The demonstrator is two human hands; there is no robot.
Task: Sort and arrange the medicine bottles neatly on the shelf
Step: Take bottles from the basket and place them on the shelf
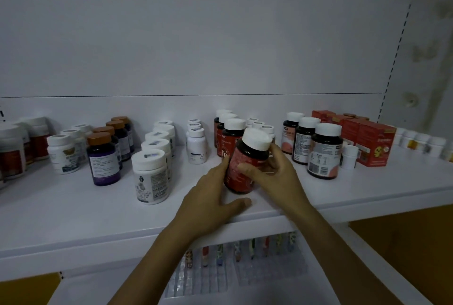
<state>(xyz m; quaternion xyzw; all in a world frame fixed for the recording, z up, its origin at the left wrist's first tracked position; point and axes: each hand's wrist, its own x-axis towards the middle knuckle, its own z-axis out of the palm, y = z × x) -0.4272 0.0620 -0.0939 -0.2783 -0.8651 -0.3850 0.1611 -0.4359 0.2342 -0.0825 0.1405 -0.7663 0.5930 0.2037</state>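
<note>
— Nearest us, at the bottom middle of the frame, our two forearms reach up to the shelf (73, 219). What do we have in hand?

— Our right hand (274, 172) holds the red-labelled bottle (237, 179), thumb curled across its front and fingers wrapped round the back under the white cap. Our left hand (208, 197) lies against the bottle's left side, with fingers fairly straight and the thumb spread out on the shelf board.

— And where is that bottle?

— At the centre of the frame, near the shelf's front edge, tilted with its cap leaning right. We cannot tell whether its base touches the board. It is just in front of the matching red row (231, 133).

— How much do we judge done?

— Most of it, we'd say. The white bottles (150, 177) left of centre run back in a file. So do the brown-capped purple bottles (104, 160) further left, the plain white bottles (196, 145) and the dark bottles (323, 153) right of centre. Red boxes (367, 143) stand at the right.

— What is left?

— Standing this bottle upright at the head of its row, we think. One little white bottle (349, 156) stands alone between the dark bottles and the boxes and may need a home. The far-left group (14, 150) is too blurred to judge.
</note>
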